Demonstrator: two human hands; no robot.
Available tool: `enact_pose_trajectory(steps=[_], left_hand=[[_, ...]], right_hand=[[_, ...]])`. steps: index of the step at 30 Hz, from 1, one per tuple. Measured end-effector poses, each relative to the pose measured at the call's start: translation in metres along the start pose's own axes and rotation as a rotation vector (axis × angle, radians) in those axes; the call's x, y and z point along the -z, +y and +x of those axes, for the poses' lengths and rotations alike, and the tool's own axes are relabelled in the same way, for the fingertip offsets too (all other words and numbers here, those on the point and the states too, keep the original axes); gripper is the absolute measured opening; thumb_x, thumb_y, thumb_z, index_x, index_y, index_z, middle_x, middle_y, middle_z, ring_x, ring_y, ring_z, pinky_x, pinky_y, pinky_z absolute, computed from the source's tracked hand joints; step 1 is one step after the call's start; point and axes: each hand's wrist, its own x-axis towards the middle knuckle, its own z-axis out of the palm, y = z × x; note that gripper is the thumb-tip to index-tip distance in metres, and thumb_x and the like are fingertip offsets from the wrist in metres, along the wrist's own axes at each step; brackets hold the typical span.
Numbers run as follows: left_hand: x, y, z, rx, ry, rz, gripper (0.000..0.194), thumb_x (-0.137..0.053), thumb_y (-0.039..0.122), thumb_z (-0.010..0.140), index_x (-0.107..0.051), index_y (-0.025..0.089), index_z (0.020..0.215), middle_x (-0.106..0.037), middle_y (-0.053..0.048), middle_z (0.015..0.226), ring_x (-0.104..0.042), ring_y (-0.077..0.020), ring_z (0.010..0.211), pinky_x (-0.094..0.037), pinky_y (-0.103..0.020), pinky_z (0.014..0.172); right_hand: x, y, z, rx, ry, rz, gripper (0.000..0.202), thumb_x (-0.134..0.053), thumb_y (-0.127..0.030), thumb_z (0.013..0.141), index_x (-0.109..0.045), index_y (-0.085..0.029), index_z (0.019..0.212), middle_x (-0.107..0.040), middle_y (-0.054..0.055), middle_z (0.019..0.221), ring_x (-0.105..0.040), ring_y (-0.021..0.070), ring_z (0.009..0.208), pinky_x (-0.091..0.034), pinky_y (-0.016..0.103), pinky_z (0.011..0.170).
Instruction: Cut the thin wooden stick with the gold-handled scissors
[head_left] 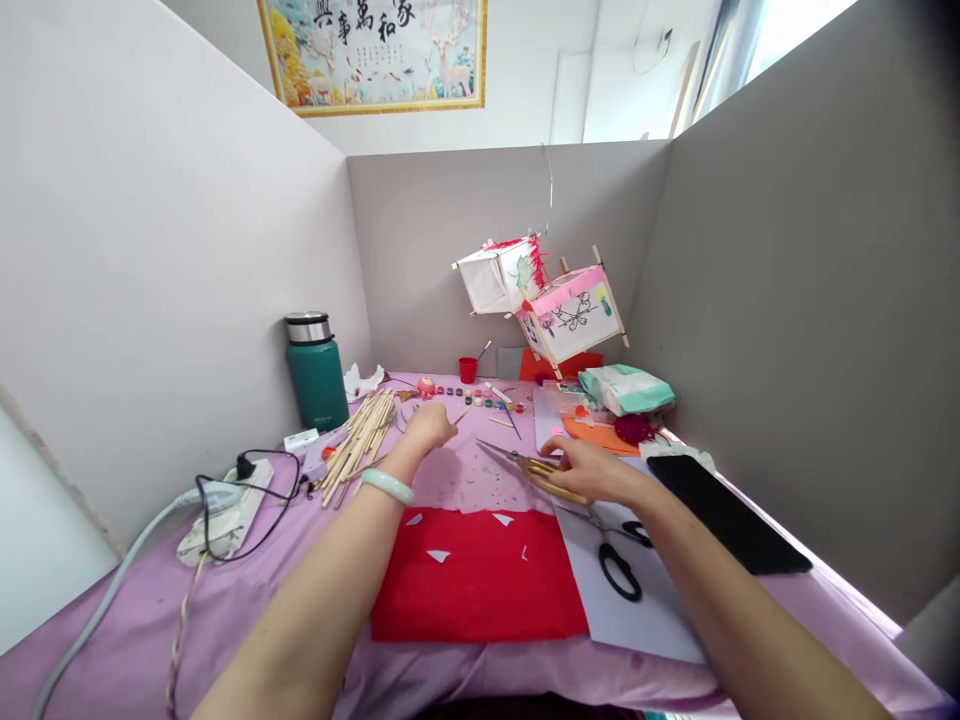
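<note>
My left hand [429, 428] reaches forward over the purple tablecloth [465, 478], fingers pinched around a thin wooden stick [463, 413] beside a pile of bamboo sticks [360, 441]. A pale green bangle [385, 486] sits on that wrist. My right hand [592, 468] rests on gold-handled scissors [525, 461] whose blades point left. A red felt sheet [480, 580] with small paper scraps lies near the front edge. Black-handled scissors [619, 560] lie on a white sheet [637, 600] just under my right forearm.
A green thermos [316, 375] stands at the back left, a power strip [225, 510] with cables at the left. Two paper lanterns [547, 300] lean at the back. A red cup [468, 369], paint pots [480, 398], a tissue pack [626, 388] and a black phone [724, 510] lie about.
</note>
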Motion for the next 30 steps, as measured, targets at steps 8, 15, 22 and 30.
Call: enact_pose_trajectory(steps=[8,15,22,30], left_hand=[[0.021,0.065,-0.012,0.047,0.175,-0.211,0.005,-0.051,0.019,0.064,-0.056,0.018,0.066,-0.057,0.000,0.053,-0.050,-0.0108,0.046,-0.039,-0.023,0.049],[0.001,0.038,-0.033,-0.042,0.155,-0.452,0.010,-0.053,0.024,0.068,-0.056,0.017,0.075,-0.061,-0.001,0.066,-0.056,-0.0110,0.060,-0.042,-0.022,0.057],[0.001,0.032,-0.035,-0.135,0.284,-0.360,0.015,-0.056,0.031,0.071,-0.058,0.016,0.075,-0.061,-0.002,0.067,-0.057,-0.0113,0.063,-0.044,-0.022,0.061],[-0.003,0.044,-0.047,-0.195,0.230,-0.255,0.016,-0.056,0.034,0.075,-0.062,0.019,0.077,-0.060,0.001,0.062,-0.055,-0.0113,0.058,-0.042,-0.022,0.057]], right_hand=[[0.004,-0.006,0.000,0.137,0.284,0.944,0.056,-0.065,-0.042,0.069,-0.042,-0.023,0.116,-0.052,-0.001,0.069,-0.054,0.0121,0.055,-0.044,0.023,0.045],[-0.026,-0.021,0.002,0.162,0.122,1.026,0.037,-0.052,-0.055,0.075,-0.048,-0.021,0.091,-0.047,-0.006,0.060,-0.041,0.0057,0.038,-0.035,0.019,0.036],[-0.002,-0.029,-0.026,0.157,0.068,0.553,0.037,-0.052,-0.055,0.077,-0.054,-0.020,0.087,-0.053,0.000,0.071,-0.049,0.0086,0.056,-0.038,0.018,0.045],[-0.006,-0.046,-0.020,0.234,-0.002,0.496,0.035,-0.052,-0.054,0.077,-0.055,-0.019,0.083,-0.055,0.002,0.073,-0.049,0.0099,0.057,-0.038,0.020,0.046]])
